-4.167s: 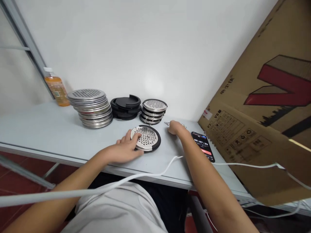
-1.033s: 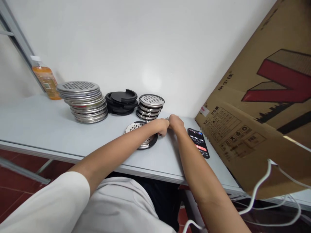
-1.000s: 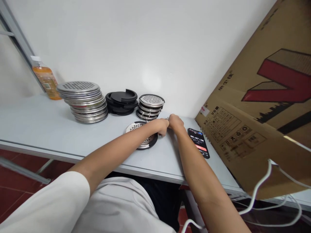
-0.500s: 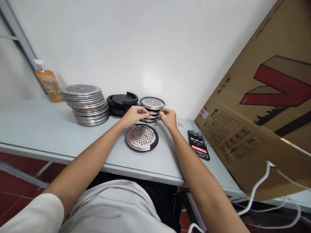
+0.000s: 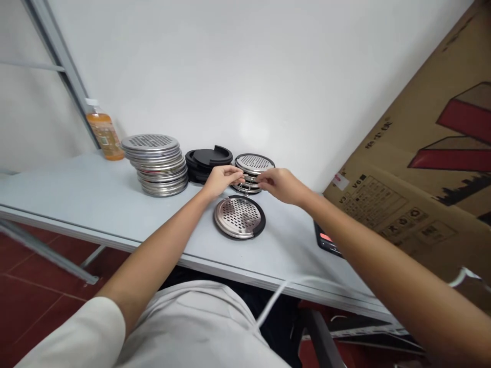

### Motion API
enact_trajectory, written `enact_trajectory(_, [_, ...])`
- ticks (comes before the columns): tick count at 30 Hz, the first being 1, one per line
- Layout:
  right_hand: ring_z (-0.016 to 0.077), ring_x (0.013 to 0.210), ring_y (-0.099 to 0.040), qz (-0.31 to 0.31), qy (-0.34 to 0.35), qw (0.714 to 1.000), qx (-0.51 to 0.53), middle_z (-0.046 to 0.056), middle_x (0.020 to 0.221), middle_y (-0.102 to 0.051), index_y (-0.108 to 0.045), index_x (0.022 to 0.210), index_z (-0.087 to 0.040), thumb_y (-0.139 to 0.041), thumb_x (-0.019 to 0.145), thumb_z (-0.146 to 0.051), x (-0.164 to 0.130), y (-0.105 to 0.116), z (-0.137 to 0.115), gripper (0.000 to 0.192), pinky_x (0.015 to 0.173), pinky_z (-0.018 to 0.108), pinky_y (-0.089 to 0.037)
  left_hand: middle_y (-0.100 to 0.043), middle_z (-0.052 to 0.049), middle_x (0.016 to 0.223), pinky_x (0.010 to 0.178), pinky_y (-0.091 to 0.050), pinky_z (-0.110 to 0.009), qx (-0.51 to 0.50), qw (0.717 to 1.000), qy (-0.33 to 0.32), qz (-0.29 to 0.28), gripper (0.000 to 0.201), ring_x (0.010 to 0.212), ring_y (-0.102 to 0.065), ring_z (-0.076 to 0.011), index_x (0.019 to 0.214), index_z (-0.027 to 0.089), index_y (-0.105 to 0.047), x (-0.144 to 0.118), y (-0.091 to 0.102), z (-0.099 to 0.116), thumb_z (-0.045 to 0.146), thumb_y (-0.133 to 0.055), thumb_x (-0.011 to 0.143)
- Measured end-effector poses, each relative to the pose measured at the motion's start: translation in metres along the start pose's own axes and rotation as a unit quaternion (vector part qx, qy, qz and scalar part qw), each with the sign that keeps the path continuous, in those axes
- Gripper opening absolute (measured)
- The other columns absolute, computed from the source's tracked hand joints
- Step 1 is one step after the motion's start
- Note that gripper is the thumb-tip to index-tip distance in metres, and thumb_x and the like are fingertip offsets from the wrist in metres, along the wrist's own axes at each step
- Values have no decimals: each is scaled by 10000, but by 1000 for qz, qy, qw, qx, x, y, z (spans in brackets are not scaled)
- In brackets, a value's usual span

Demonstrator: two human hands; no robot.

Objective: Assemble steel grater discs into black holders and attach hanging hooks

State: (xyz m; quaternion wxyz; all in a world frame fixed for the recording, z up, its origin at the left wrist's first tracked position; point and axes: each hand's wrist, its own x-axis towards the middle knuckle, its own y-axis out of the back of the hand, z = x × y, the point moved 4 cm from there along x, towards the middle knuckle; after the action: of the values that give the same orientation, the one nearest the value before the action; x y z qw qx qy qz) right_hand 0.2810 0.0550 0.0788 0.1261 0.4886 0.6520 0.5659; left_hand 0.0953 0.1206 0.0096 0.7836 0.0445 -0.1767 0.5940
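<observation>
Both hands [image 5: 221,180] [image 5: 279,184] pinch a small wire clip [image 5: 247,187]; box [image 5: 406,204] print unreadable.

Your hands, left hand [image 5: 222,180] and right hand [image 5: 279,185], pinch a thin wire clip [image 5: 246,188] of bright bare metal. At 6 o'clock from it lies a perforated disc [image 5: 238,216], brushed steel with a soft sheen, set in a matt black plastic ring [image 5: 260,229]. The tall stack of discs [image 5: 158,163] at 9 o'clock is the same steel, its rims glossier. The black lids [image 5: 208,159] look like smooth, dull plastic. The tabletop [image 5: 76,194] is a smooth, matt pale grey laminate. At 3 o'clock the cardboard box [image 5: 414,194] is rough brown paperboard with flat printing. The bottle [image 5: 103,132] is clear, shiny plastic.
</observation>
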Motion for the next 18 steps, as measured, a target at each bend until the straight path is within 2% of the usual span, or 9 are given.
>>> enact_trajectory(1, [141,628,-578,-6,13,1000,-4,16,698,-669,-740,853,-177,-623,815,-171,-9,11,-8,124,646,283,-440,-755,-81,812,757,-561,-287,-17,1000,13,11,168,717,-725,-146,890,99,-707,0,-1,-1,232,-777,815])
enact_trajectory(3, [148,652,-598,35,-7,998,45,27,740,-681,-746,966,-176,-652,834,-230,-24,31,-17,171,640,285,-451,-752,-76,789,767,-564,-278,-54,998,32,28,113,687,-721,-127,872,97,-689,-1,-4,0,202,-729,865])
enact_trajectory(5, [156,649,-616,99,-53,985,133,35,745,-685,-736,1032,-159,-680,832,-284,-30,38,-17,243,607,283,-465,-750,-69,775,789,-564,-266,-92,994,41,33,84,696,-725,-117,858,100,-662,-3,-11,1,169,-690,898])
enact_trajectory(6, [159,643,-622,127,-76,975,168,37,737,-688,-739,1006,-151,-702,810,-293,-28,35,-14,245,599,285,-474,-750,-68,775,799,-564,-263,-112,992,47,31,83,709,-730,-116,853,104,-645,-5,-15,2,157,-673,911])
enact_trajectory(9, [171,628,-636,163,-129,946,250,31,678,-684,-738,879,-146,-735,741,-269,-10,5,2,184,610,299,-512,-760,-79,824,807,-565,-264,-155,985,80,4,63,769,-749,-131,906,119,-613,-11,-27,0,159,-614,954])
enact_trajectory(12, [160,610,-607,213,-128,932,264,32,690,-682,-721,853,-158,-673,775,-276,5,-28,13,149,600,297,-508,-767,-91,927,816,-562,-264,-161,983,83,-26,78,833,-758,-144,1014,133,-614,-14,-34,-3,197,-591,976])
enact_trajectory(15, [149,638,-596,267,-103,928,240,29,745,-685,-684,864,-177,-634,811,-293,5,-45,18,137,623,281,-495,-765,-102,936,823,-565,-272,-113,991,56,-50,145,832,-758,-154,990,125,-620,-13,-36,-6,266,-585,988])
enact_trajectory(18, [141,645,-589,259,-84,927,259,13,748,-662,-626,831,-194,-632,827,-308,0,-56,20,114,619,263,-484,-753,-91,831,775,-584,-303,-43,997,33,-63,225,747,-751,-168,884,131,-573,-11,-35,-10,318,-543,1004])
